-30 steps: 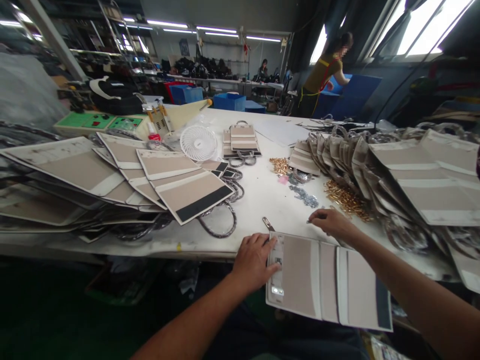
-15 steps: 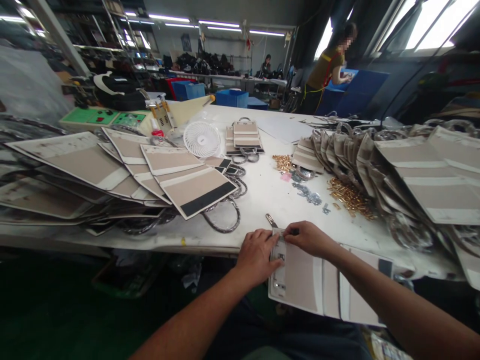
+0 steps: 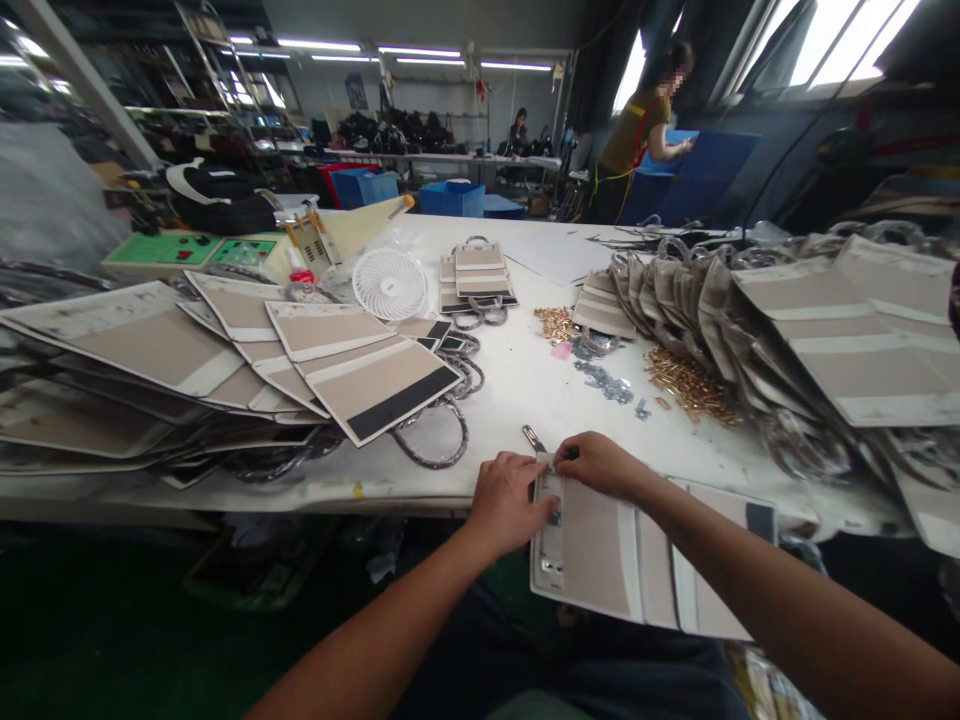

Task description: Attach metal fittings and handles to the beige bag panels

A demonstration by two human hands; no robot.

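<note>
A beige bag panel with pale strips and a dark end band lies over the table's front edge. My left hand grips its left edge, with the thumb on the white strip and the fingers near the top corner. Small metal pieces sit on that strip below my thumb. My right hand is closed in a pinch at the panel's top left corner; what the fingertips hold is hidden. A gold metal buckle-like piece sticks out past that corner onto the table.
Stacked bag panels with wrapped handles fill the left; more panels stand at right. Gold fittings and flat silver plates lie in loose piles. Behind are a white fan and a person beside blue boxes.
The whole view has shifted slightly. My left hand and thumb have moved a little up the panel's edge, showing more of the strip below; my right hand stays pinched at the corner.
</note>
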